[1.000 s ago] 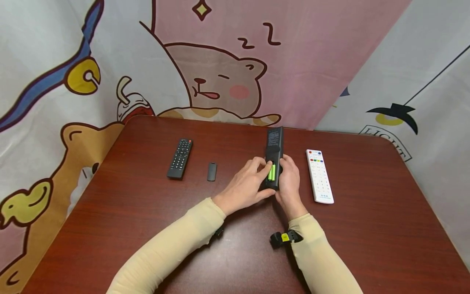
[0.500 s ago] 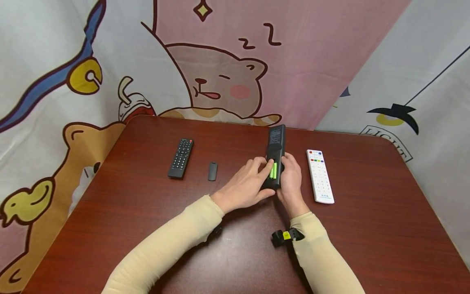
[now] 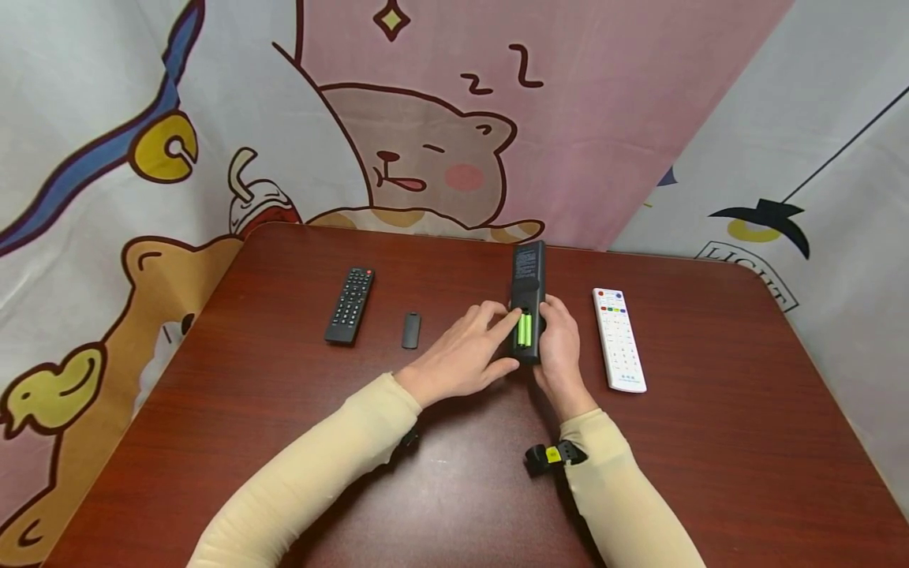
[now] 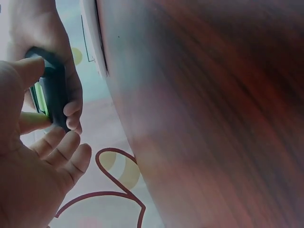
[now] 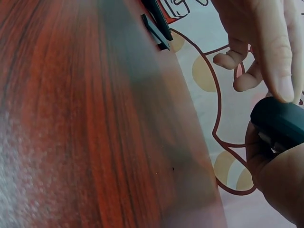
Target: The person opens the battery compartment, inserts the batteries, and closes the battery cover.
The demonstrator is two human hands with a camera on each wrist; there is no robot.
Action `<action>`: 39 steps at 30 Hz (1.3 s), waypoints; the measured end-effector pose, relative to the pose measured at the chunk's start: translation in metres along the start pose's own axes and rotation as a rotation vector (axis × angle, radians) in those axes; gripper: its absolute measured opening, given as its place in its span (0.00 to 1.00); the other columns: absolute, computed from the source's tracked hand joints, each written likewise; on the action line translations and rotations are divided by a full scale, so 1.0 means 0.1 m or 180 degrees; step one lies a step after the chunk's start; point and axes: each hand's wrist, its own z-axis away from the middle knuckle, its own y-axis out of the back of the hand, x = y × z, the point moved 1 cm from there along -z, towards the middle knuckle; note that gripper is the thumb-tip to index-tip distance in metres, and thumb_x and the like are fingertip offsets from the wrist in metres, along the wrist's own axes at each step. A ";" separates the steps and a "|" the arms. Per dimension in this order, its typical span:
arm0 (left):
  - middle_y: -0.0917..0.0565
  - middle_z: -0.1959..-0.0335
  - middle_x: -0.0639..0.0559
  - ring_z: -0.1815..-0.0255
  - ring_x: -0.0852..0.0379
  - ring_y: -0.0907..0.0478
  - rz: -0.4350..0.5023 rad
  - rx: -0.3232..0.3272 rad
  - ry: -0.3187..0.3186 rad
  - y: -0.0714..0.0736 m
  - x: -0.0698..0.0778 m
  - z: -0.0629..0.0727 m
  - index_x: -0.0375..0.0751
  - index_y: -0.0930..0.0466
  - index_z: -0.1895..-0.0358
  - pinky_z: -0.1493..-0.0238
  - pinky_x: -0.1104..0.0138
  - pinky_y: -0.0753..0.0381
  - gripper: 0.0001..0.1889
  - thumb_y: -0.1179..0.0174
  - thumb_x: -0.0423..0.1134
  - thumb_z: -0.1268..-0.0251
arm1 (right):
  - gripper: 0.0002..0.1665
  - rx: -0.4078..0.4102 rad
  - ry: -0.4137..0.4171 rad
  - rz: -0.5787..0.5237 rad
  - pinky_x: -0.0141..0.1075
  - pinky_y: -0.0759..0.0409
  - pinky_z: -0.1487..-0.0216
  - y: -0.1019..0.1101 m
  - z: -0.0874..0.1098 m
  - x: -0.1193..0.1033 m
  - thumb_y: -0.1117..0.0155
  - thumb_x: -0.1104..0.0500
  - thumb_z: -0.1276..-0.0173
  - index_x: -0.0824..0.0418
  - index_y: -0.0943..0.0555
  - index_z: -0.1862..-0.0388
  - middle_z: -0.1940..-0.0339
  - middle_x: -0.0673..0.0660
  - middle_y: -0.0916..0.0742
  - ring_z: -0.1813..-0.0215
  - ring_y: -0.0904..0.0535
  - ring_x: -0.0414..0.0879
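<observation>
My right hand [image 3: 559,343] grips a black remote control [image 3: 528,272], held back side up above the table with its battery compartment uncovered. Two green batteries [image 3: 524,330] lie side by side in that compartment. My left hand [image 3: 461,351] is at the remote's left side, its index fingertip by the upper end of the batteries and its thumb near the remote's lower end. In the left wrist view, the other fingers [image 4: 71,154] of that hand are loosely bent and hold nothing. The right wrist view shows the remote's end [image 5: 278,118], with the batteries hidden.
A small dark battery cover [image 3: 411,330] lies left of the hands on the brown table [image 3: 454,505]. Farther left is another black remote [image 3: 350,306], buttons up. To the right lies a white remote [image 3: 619,339]. A printed curtain [image 3: 604,118] hangs behind the table.
My left hand has drawn back slightly to the left, uncovering more of the batteries. The held remote has shifted a little and turned its back more toward the head camera.
</observation>
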 end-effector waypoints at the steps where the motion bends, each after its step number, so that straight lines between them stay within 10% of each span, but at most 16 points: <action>1: 0.32 0.31 0.42 0.35 0.48 0.29 0.0015 -0.0002 0.0017 0.01 -0.01 0.00 0.37 0.39 0.20 0.35 0.58 0.26 0.38 0.40 0.53 0.24 | 0.25 -0.0002 0.0001 -0.0019 0.31 0.18 0.60 0.00 0.00 0.00 0.63 0.58 0.16 0.66 0.28 0.31 0.51 0.57 0.19 0.61 0.18 0.41; 12: 0.29 0.34 0.42 0.37 0.48 0.29 0.0093 0.0054 0.0185 0.05 -0.15 0.06 0.35 0.32 0.25 0.36 0.57 0.24 0.34 0.36 0.48 0.27 | 0.23 -0.0114 -0.0008 -0.0322 0.47 0.14 0.48 -0.01 0.01 0.01 0.65 0.59 0.16 0.66 0.29 0.33 0.50 0.62 0.16 0.51 0.14 0.55; 39: 0.28 0.35 0.39 0.36 0.42 0.29 -0.0268 -0.0077 0.0382 0.23 -0.55 0.25 0.32 0.26 0.30 0.36 0.53 0.25 0.34 0.27 0.44 0.35 | 0.21 -0.0126 -0.0044 -0.0341 0.40 0.13 0.56 0.00 0.02 0.01 0.65 0.60 0.17 0.66 0.29 0.35 0.46 0.66 0.18 0.55 0.13 0.49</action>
